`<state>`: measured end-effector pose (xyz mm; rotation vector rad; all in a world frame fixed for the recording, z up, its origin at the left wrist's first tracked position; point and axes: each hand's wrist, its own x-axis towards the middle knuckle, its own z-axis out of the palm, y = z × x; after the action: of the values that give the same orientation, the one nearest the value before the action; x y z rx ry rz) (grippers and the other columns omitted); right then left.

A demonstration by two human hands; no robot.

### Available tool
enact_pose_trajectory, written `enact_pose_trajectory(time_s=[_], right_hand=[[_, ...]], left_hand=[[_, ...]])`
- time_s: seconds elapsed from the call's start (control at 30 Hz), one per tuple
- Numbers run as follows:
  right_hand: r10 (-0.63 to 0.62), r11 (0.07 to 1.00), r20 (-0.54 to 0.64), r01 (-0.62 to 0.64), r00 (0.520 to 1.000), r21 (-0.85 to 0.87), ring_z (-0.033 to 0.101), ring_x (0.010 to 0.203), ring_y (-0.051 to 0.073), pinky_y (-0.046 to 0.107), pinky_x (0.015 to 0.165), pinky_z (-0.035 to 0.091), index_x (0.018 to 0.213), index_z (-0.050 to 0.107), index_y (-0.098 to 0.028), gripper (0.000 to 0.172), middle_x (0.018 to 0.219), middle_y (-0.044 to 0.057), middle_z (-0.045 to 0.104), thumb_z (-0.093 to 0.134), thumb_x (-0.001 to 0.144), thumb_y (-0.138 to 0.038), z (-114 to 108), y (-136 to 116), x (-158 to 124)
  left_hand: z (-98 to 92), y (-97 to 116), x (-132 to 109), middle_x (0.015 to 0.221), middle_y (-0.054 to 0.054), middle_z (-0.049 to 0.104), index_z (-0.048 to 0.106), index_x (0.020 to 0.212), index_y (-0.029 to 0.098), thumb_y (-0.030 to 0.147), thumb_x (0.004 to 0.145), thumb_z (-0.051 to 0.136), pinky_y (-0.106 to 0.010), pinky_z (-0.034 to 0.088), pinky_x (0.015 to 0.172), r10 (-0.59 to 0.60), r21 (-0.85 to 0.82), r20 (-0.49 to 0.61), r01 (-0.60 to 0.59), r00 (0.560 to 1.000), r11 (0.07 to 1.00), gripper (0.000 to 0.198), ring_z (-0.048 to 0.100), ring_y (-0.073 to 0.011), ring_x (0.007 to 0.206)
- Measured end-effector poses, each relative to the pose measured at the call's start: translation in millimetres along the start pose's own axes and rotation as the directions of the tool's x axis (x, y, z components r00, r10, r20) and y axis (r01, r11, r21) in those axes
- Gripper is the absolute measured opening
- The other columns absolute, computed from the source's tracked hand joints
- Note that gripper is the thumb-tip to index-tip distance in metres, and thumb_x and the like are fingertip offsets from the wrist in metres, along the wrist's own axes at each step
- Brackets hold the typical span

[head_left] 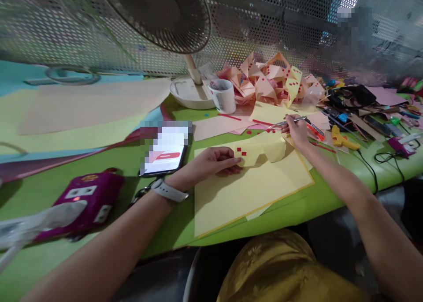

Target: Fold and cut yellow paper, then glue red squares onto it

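Note:
My left hand (221, 161), with a white band at the wrist, pinches a folded yellow paper piece (254, 155) by its left end. Two small red squares (243, 154) sit on that piece near my fingers. Beneath it lies a large yellow sheet (244, 200). My right hand (295, 128) is closed around silver tweezers (280, 124), whose tips point left, above red paper bits (264, 133) and strips behind the yellow piece. An orange-red cutter (315, 132) lies just right of my right hand.
A phone (168, 147) and a purple power block (89, 196) are on the left. Behind stand a fan (193, 92), a white cup (224, 97) and a heap of folded paper pieces (267, 81). A yellow glue gun (343, 139) with a cable lies right, beside cluttered tools.

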<state>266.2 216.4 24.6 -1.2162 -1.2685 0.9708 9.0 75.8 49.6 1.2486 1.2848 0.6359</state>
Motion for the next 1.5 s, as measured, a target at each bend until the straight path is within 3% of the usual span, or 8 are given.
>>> enact_pose_trajectory(time_s=[0.63,0.9,1.0,1.2,1.33,1.5], right_hand=[[-0.003,0.992,0.032,-0.001,0.999,0.123,0.060,0.041,0.009,0.017,0.043,0.046,0.081,0.054,-0.019,0.038,0.048,-0.007,0.061,0.070,0.080,-0.053,4.1,6.4,3.6],[-0.024,0.987,0.069,0.013,0.997,0.160,0.059,0.039,0.008,0.015,0.040,0.040,0.087,0.053,-0.018,0.021,0.047,-0.010,0.059,0.066,0.085,-0.035,4.0,8.6,2.1],[-0.024,0.985,0.033,0.018,0.999,0.170,0.060,0.040,0.009,0.016,0.040,0.038,0.089,0.052,-0.019,0.017,0.046,-0.010,0.058,0.064,0.087,-0.031,4.3,2.5,1.1],[-0.109,0.963,-0.012,0.109,0.994,0.245,0.062,0.044,0.009,0.018,0.047,0.047,0.090,0.053,-0.020,0.021,0.052,-0.008,0.061,0.065,0.086,-0.036,0.5,-26.8,-7.3],[-0.163,0.952,0.112,0.126,0.980,0.278,0.061,0.042,0.009,0.017,0.042,0.045,0.091,0.055,-0.020,0.033,0.051,-0.008,0.060,0.071,0.081,-0.047,2.5,-43.5,-27.9],[-0.119,0.971,0.317,0.044,0.941,0.235,0.059,0.042,0.007,0.016,0.041,0.045,0.091,0.058,-0.019,0.035,0.056,-0.006,0.064,0.073,0.079,-0.048,10.5,-49.6,-56.3]], left_hand=[[0.3,-0.1,-0.2,0.075,-0.007,0.078,0.061,0.071,0.018,0.061,0.064,0.081,-0.019,0.054,0.055,-0.006,-0.015,-0.001,0.006,1.000,1.000,0.048,0.072,-0.0153,0.067],[0.7,0.6,-0.6,0.075,-0.007,0.078,0.062,0.071,0.018,0.058,0.064,0.082,-0.017,0.054,0.054,-0.002,-0.024,-0.001,0.002,1.000,1.000,0.045,0.072,-0.0146,0.067],[0.2,-0.1,-0.4,0.075,-0.008,0.078,0.063,0.070,0.018,0.057,0.063,0.084,-0.020,0.055,0.054,0.001,-0.043,-0.016,-0.002,1.000,0.999,0.044,0.072,-0.0158,0.065],[3.0,0.0,-0.6,0.077,-0.008,0.078,0.065,0.076,0.017,0.054,0.063,0.085,-0.020,0.055,0.054,0.003,-0.130,-0.069,-0.012,0.998,0.991,0.045,0.071,-0.0150,0.063],[5.4,-0.5,-0.1,0.078,-0.006,0.078,0.064,0.076,0.017,0.046,0.064,0.087,-0.020,0.056,0.058,-0.020,-0.266,-0.071,0.000,0.997,0.964,0.038,0.073,-0.0150,0.068],[6.3,-2.8,1.5,0.078,-0.004,0.077,0.064,0.078,0.018,0.035,0.067,0.087,-0.023,0.058,0.067,-0.011,-0.377,-0.070,-0.016,0.998,0.926,0.031,0.075,-0.0162,0.077]])
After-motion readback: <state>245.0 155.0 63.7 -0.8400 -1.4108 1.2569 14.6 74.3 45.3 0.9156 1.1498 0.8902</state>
